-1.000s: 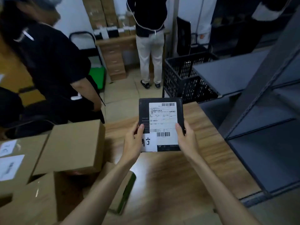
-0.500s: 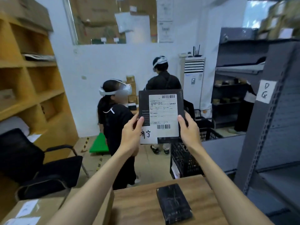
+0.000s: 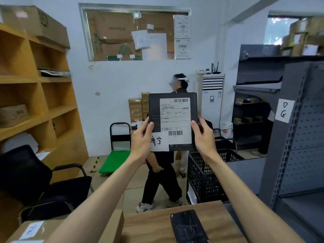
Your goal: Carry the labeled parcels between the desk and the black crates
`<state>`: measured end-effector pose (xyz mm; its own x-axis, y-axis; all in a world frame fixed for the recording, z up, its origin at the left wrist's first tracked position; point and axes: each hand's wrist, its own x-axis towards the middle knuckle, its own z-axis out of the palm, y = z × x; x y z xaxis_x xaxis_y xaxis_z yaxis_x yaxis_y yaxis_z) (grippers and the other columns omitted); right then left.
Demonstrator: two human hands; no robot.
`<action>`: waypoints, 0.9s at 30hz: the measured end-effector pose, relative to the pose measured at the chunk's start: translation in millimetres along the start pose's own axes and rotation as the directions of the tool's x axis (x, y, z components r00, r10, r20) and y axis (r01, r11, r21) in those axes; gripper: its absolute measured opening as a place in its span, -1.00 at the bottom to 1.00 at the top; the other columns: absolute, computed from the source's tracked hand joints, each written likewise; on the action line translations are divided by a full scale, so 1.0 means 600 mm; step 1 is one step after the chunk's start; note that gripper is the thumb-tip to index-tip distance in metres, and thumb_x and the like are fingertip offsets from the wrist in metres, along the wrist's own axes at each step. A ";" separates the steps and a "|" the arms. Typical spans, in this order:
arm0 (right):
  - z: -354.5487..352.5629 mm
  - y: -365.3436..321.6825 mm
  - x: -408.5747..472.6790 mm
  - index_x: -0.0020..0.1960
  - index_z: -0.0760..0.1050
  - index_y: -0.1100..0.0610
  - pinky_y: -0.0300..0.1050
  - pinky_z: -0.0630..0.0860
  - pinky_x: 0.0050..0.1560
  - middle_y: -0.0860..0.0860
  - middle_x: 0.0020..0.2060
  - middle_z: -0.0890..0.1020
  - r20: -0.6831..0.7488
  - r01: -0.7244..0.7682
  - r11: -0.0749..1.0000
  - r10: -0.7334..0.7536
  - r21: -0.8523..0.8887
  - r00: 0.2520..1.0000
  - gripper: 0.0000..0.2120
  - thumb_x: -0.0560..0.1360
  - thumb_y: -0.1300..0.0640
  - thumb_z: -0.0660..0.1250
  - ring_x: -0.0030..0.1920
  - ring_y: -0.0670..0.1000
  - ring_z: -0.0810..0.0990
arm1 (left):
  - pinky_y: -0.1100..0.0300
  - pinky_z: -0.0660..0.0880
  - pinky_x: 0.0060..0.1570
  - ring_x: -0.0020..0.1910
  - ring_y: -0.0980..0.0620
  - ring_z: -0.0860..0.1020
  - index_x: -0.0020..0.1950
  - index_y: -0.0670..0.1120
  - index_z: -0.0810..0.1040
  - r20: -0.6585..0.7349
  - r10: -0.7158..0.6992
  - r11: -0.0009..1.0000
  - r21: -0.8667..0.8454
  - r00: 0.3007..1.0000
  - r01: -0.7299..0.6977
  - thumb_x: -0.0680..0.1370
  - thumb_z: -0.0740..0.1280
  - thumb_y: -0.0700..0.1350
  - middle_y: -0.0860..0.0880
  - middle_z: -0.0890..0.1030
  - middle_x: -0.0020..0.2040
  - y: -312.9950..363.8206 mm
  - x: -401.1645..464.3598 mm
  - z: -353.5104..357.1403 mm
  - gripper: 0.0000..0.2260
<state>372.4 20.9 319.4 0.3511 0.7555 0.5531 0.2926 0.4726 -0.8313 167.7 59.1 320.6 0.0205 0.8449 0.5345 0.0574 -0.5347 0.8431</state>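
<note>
I hold a flat black parcel (image 3: pixel 172 111) with a white shipping label and a handwritten sticker upright at arm's length, above the desk. My left hand (image 3: pixel 141 140) grips its left edge and my right hand (image 3: pixel 204 135) grips its right edge. Below, a second black parcel (image 3: pixel 188 226) lies on the wooden desk (image 3: pixel 149 227). A black crate (image 3: pixel 205 174) stands on the floor just beyond the desk, under my right forearm. Cardboard boxes (image 3: pixel 29 232) sit on the desk's left part.
A person in black walks across the floor (image 3: pixel 157 179) behind the held parcel. A black chair (image 3: pixel 35 181) and wooden shelves (image 3: pixel 35 102) stand left; grey metal racks (image 3: pixel 289 137) fill the right. A green trolley (image 3: pixel 114 160) and stacked boxes (image 3: pixel 135 109) stand by the far wall.
The parcel has gone up from just above the desk to arm's length in front of me, both hands still on it. The view rose too. The person in black walked right.
</note>
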 end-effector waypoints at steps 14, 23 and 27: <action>0.144 -0.044 -0.012 0.46 0.42 0.10 -0.19 0.49 0.32 -0.09 0.26 0.60 0.074 0.015 0.999 -0.018 0.048 0.997 -0.63 0.67 0.06 0.22 0.22 -0.24 0.55 | -0.04 0.60 0.22 0.20 0.08 0.64 0.47 0.02 0.50 -0.065 -0.052 0.998 0.016 0.997 0.053 0.69 0.25 0.06 0.02 0.66 0.25 0.020 -0.010 -0.149 -0.64; 0.465 -0.149 -0.089 0.49 0.36 0.12 -0.43 0.55 -0.05 -0.06 0.25 0.55 0.407 0.005 0.974 -0.099 0.227 0.908 -0.61 0.68 0.10 0.20 0.09 -0.25 0.57 | 0.31 0.61 -0.16 0.02 0.16 0.68 0.53 -0.05 0.41 -0.404 0.013 0.982 0.176 0.915 0.063 0.70 0.23 -0.06 0.01 0.66 0.19 0.062 -0.070 -0.475 -0.62; 0.625 -0.220 -0.165 0.44 0.40 0.06 -0.11 0.62 0.14 -0.04 0.29 0.58 0.532 -0.056 0.942 -0.137 0.331 0.836 -0.66 0.69 0.05 0.18 0.17 -0.16 0.61 | 0.15 0.65 0.00 0.04 0.18 0.67 0.41 0.02 0.52 -0.538 0.067 0.953 0.283 0.840 0.105 0.70 0.23 -0.01 0.13 0.68 0.12 0.098 -0.134 -0.639 -0.71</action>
<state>-34.6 53.4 353.8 -0.2197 0.8077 0.5471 -0.0387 0.5531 -0.8322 -213.1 -45.5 350.0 -0.5156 0.6671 0.5377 0.3397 -0.4169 0.8431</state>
